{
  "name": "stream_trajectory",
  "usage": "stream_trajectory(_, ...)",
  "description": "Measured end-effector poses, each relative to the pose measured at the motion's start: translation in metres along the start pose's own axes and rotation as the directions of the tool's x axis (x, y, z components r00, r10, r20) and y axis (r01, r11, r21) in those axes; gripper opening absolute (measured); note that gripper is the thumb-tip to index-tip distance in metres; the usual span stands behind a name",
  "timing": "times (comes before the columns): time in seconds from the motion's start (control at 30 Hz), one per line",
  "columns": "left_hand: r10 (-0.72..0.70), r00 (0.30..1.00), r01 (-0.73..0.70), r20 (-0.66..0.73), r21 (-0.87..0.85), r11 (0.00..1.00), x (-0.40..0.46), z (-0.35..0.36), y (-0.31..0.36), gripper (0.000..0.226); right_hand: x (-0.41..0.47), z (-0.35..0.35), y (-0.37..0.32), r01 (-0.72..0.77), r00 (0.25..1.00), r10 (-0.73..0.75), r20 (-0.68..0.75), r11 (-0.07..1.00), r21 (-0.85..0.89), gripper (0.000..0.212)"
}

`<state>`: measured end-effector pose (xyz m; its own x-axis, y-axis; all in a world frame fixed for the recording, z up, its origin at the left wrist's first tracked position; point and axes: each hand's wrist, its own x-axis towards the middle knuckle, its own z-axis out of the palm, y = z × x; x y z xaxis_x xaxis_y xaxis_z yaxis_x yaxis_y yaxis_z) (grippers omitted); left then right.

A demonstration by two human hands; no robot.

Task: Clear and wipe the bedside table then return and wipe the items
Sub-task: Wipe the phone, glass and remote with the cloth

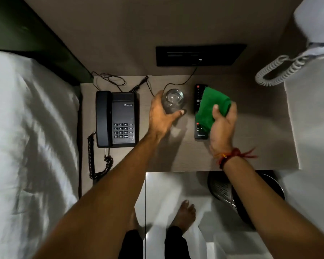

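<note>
Head view looks straight down on the bedside table (251,128), and the left hand (160,116) is curled around a clear drinking glass (173,100) standing upright near the middle of the top, thumb on its near side and fingers round its far-left side; whether it presses firmly yet I cannot tell. The right hand (222,126) is closed on a bunched green cloth (211,107), held over the black remote (200,131) that lies to the right of the glass.

The step looks like lifting the glass clear. I'd say grip it low and evenly, raise it straight up so it misses the thin black cable (176,84) trailing just behind it, and keep the cloth hand out of its path.

Counted on the top: one glass, one remote, one black telephone (118,118) at the left, one cloth. A mesh bin (223,187) stands on the floor, near right.
</note>
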<state>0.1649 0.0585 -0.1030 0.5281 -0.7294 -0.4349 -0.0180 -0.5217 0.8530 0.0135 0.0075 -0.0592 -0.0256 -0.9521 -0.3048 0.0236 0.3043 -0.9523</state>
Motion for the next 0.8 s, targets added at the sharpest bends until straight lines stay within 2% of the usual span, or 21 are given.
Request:
stream_trajectory(0.07, -0.031, 1.0, 0.031, -0.003, -0.015, 0.999, 0.011, 0.012, 0.008, 0.097, 0.013, 0.01, -0.009, 0.142, 0.988, -0.121, 0.1, 0.962, -0.233, 0.021)
stream_trajectory(0.13, -0.052, 0.998, 0.051, -0.019, -0.074, 0.996, 0.014, 0.018, 0.011, 0.083, 0.019, 0.025, -0.015, 0.266, 0.958, -0.194, 0.21, 0.876, -0.403, 0.025)
stream_trajectory(0.27, 0.027, 0.999, -0.03, -0.031, -0.104, 0.994, 0.011, 0.025, 0.007, 0.062, 0.019, 0.049, -0.017, 0.482, 0.863, -0.276, 0.423, 0.702, -0.524, 0.044)
stream_trajectory(0.33, 0.054, 0.996, -0.061, -0.069, -0.091, 0.994, 0.006, 0.024, 0.004, 0.047, 0.012, 0.052, -0.012, 0.644, 0.746, -0.268, 0.61, 0.524, -0.557, 0.061)
stream_trajectory(0.37, 0.07, 0.991, -0.085, -0.114, -0.138, 0.987, 0.006, 0.024, 0.005, 0.037, 0.009, 0.051, -0.01, 0.737, 0.661, -0.264, 0.702, 0.405, -0.542, 0.065)
stream_trajectory(0.4, 0.028, 0.99, -0.056, -0.139, -0.199, 0.978, 0.003, 0.022, 0.011, 0.027, 0.006, 0.047, -0.008, 0.805, 0.585, -0.264, 0.767, 0.301, -0.511, 0.066)
stream_trajectory(0.43, -0.004, 0.991, -0.034, -0.133, -0.283, 0.958, 0.002, 0.018, 0.016, 0.021, 0.003, 0.043, -0.006, 0.848, 0.527, -0.273, 0.805, 0.241, -0.473, 0.066)
stream_trajectory(0.47, -0.013, 0.992, -0.032, -0.127, -0.345, 0.938, 0.003, 0.011, 0.02, 0.024, -0.001, 0.037, -0.005, 0.868, 0.49, -0.288, 0.823, 0.246, -0.431, 0.066)
stream_trajectory(0.5, -0.033, 0.992, -0.008, -0.119, -0.331, 0.943, 0.004, 0.007, 0.02, 0.03, -0.004, 0.032, -0.003, 0.871, 0.475, -0.302, 0.827, 0.296, -0.393, 0.067)
stream_trajectory(0.53, -0.026, 0.993, -0.006, -0.112, -0.273, 0.962, 0.003, 0.0, 0.022, 0.032, -0.009, 0.026, -0.004, 0.854, 0.48, -0.304, 0.823, 0.378, -0.359, 0.067)
stream_trajectory(0.57, -0.031, 0.984, -0.003, -0.174, -0.191, 0.982, 0.004, -0.008, 0.024, 0.027, -0.012, 0.021, -0.002, 0.801, 0.52, -0.297, 0.801, 0.494, -0.337, 0.066)
stream_trajectory(0.6, -0.013, 0.981, -0.019, -0.191, -0.162, 0.987, 0.005, -0.014, 0.024, 0.031, -0.015, 0.018, -0.002, 0.697, 0.607, -0.286, 0.741, 0.64, -0.324, 0.06)
stream_trajectory(0.67, -0.107, 0.987, 0.081, -0.123, -0.201, 0.976, 0.008, -0.027, 0.019, 0.058, -0.013, 0.019, -0.002, 0.356, 0.849, -0.208, 0.486, 0.905, -0.234, 0.038)
stream_trajectory(0.7, -0.156, 0.985, 0.135, -0.068, -0.251, 0.959, 0.007, -0.03, 0.02, 0.06, -0.008, 0.02, -0.002, 0.236, 0.923, -0.171, 0.344, 0.959, -0.155, 0.033)
stream_trajectory(0.73, -0.159, 0.987, 0.153, -0.001, -0.268, 0.951, 0.005, -0.034, 0.02, 0.06, -0.002, 0.02, -0.003, 0.186, 0.959, -0.154, 0.236, 0.975, -0.118, 0.029)
stream_trajectory(0.8, -0.156, 0.972, 0.207, 0.174, -0.331, 0.92, -0.002, -0.04, 0.021, 0.061, 0.007, 0.023, -0.008, 0.181, 0.974, -0.153, 0.167, 0.968, -0.172, 0.028)
